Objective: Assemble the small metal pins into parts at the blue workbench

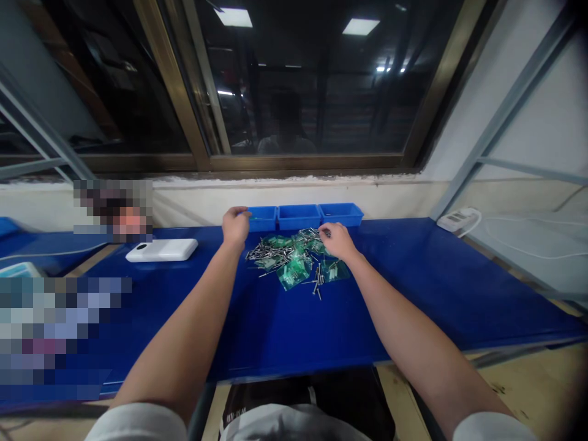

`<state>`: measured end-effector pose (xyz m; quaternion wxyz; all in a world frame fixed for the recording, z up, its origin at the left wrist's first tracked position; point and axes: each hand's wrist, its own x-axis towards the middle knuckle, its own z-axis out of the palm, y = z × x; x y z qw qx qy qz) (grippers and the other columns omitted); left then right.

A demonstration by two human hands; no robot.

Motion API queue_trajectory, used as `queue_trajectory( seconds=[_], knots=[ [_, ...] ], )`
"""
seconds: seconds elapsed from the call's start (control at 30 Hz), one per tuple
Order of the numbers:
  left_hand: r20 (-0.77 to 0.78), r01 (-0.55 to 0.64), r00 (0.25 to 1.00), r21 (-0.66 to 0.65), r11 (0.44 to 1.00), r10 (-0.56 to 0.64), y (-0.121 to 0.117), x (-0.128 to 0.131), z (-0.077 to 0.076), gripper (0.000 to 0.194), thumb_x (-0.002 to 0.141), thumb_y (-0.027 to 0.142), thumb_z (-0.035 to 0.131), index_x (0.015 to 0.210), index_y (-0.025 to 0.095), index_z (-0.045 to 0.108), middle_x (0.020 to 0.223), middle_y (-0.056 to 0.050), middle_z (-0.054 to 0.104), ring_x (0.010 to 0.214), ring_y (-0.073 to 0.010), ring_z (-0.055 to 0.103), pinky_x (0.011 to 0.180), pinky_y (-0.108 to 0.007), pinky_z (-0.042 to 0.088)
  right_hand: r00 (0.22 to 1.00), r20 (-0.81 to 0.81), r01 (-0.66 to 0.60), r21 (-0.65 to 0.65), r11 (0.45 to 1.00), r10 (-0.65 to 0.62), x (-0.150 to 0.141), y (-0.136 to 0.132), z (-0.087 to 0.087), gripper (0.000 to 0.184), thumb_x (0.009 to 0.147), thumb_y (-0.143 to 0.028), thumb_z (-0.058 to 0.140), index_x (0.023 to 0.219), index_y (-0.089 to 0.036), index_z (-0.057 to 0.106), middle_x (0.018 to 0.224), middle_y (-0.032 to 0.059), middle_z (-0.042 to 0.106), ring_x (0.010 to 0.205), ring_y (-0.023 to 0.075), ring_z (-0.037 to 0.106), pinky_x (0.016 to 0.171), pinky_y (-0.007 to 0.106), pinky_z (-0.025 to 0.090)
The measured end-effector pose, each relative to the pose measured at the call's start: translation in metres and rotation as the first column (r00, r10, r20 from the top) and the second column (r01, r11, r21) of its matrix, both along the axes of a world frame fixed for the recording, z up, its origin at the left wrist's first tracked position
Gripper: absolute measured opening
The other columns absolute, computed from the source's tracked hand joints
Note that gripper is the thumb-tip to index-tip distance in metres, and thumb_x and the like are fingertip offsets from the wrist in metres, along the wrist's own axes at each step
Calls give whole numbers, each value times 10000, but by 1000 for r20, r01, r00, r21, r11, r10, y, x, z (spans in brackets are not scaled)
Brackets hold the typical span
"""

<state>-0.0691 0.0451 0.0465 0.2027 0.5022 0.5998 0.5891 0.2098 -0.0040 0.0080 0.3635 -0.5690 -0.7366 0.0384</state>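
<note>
On the blue table lies a heap of slim metal fasteners [272, 251], like screws or rivets, too small to tell which. Small green clear plastic bags [294, 273] lie among them. My left hand [236, 228] is over the left end of the left blue bin [264, 222], its fingers curled together; whatever they hold is hidden. At the right back of the heap, my right hand [340, 241] has its fingertips pinched together at the fasteners, and what is between them cannot be made out. A few loose fasteners [318, 280] lie at the heap's front.
Behind the heap, the middle blue bin [299, 224] and the right blue bin [351, 217] stand in a row. A white power bank-like device [162, 250] lies at left. A power strip [458, 219] sits at the far right. A wall and window rise behind the table [294, 343].
</note>
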Motion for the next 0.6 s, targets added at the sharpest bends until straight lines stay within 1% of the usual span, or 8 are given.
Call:
queue_trajectory(
  seconds=[0.07, 0.13, 0.2, 0.3, 0.37, 0.43, 0.53, 0.6],
  knots=[
    [-73, 95, 993, 3, 995, -94, -13, 16, -4, 289, 662, 276, 566, 903, 150, 662, 875, -61, 677, 842, -213, 608, 798, -327, 470, 1000, 25, 8, 5, 1000, -9, 0, 0, -1, 182, 810, -217, 507, 889, -207, 670, 894, 51, 688, 921, 228, 550, 824, 357, 428],
    [-244, 239, 941, -3, 971, -232, -26, 31, -11, 252, 703, 283, 566, 894, 158, 673, 873, -61, 688, 845, -212, 616, 815, -327, 472, 999, 40, -7, 2, 1000, 6, 0, 0, -1, 166, 799, -233, 529, 877, -203, 672, 893, 53, 684, 901, 224, 542, 820, 356, 422],
    [-471, 355, 819, -33, 934, -328, -37, 42, -20, 235, 742, 276, 556, 916, 178, 681, 934, -65, 693, 901, -223, 615, 864, -342, 459, 998, 57, -36, -7, 999, 36, -1, -2, -1, 148, 782, -262, 560, 858, -202, 671, 880, 52, 675, 883, 215, 536, 815, 351, 418],
    [-691, 404, 635, -85, 911, -346, -47, 53, -28, 256, 787, 262, 524, 981, 199, 678, 1040, -78, 676, 1009, -254, 587, 921, -379, 431, 989, 112, -95, -43, 995, 100, -2, -7, 3, 129, 745, -308, 605, 797, -203, 658, 844, 45, 651, 864, 203, 527, 809, 341, 409],
    [-742, 392, 581, -105, 914, -335, -49, 55, -31, 275, 811, 260, 491, 1012, 203, 671, 1063, -82, 668, 1038, -263, 574, 926, -395, 427, 970, 175, -153, -86, 984, 166, -4, -11, 6, 135, 708, -334, 640, 737, -202, 635, 825, 38, 633, 862, 199, 522, 799, 333, 406],
    [-765, 389, 553, -115, 914, -331, -49, 56, -31, 283, 823, 262, 472, 1020, 204, 667, 1065, -80, 666, 1040, -262, 570, 923, -402, 427, 945, 246, -189, -128, 974, 216, -5, -16, 11, 172, 668, -358, 670, 706, -201, 610, 825, 34, 621, 867, 201, 518, 769, 320, 409],
    [-783, 406, 527, -110, 907, -331, -49, 56, -31, 278, 829, 269, 463, 1005, 204, 668, 1059, -73, 668, 1036, -258, 569, 921, -406, 425, 920, 334, -169, -140, 976, 207, -8, -21, 16, 211, 644, -372, 681, 748, -203, 609, 861, 41, 624, 879, 210, 527, 723, 304, 411],
    [-781, 427, 530, -91, 900, -331, -50, 55, -32, 267, 835, 272, 456, 972, 204, 675, 1038, -64, 674, 1016, -247, 576, 916, -394, 426, 911, 367, -151, -125, 981, 187, -10, -22, 18, 210, 662, -361, 664, 797, -205, 623, 895, 45, 639, 895, 211, 546, 719, 296, 414]
  ],
)
